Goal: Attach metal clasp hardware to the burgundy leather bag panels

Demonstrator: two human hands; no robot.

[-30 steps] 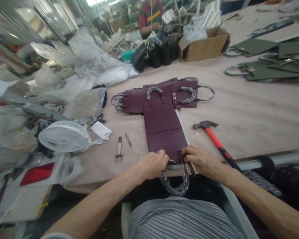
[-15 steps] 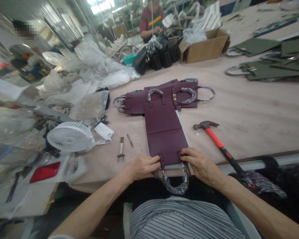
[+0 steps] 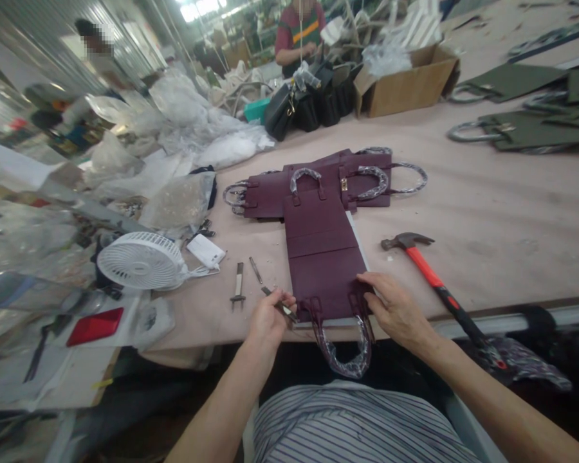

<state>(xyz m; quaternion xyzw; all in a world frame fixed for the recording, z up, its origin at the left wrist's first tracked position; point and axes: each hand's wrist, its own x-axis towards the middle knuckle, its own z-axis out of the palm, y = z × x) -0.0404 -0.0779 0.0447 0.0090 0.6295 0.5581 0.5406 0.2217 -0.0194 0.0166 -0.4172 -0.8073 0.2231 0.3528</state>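
Observation:
A burgundy handbag panel (image 3: pixel 324 283) lies flat in front of me at the table's near edge. Its plastic-wrapped handle (image 3: pixel 345 366) hangs over that edge toward my body. My left hand (image 3: pixel 270 316) is closed around a slim metal tool (image 3: pixel 284 308) by the panel's lower left corner, the tool's upper end pointing up and left. On the panel's lower right edge rests my right hand (image 3: pixel 398 308), fingers stretched beside the handle tab, nothing visible in its grasp. A two-pronged metal tool (image 3: pixel 238 283) and a thin metal rod (image 3: pixel 255 269) lie to the left.
A claw hammer (image 3: pixel 424 267) lies at right, its handle past the edge. More burgundy bag pieces (image 3: pixel 265 196) lie beyond the panel. A white fan (image 3: pixel 142 260), a white box (image 3: pixel 206 251), green bag pieces (image 3: pixel 540 128), a carton (image 3: pixel 405 90) and a co-worker (image 3: pixel 299 38) surround the table.
My left hand has come off the panel's corner and turned, now showing the slim metal tool. My right hand's fingers have straightened on the panel's edge. The view has shifted slightly.

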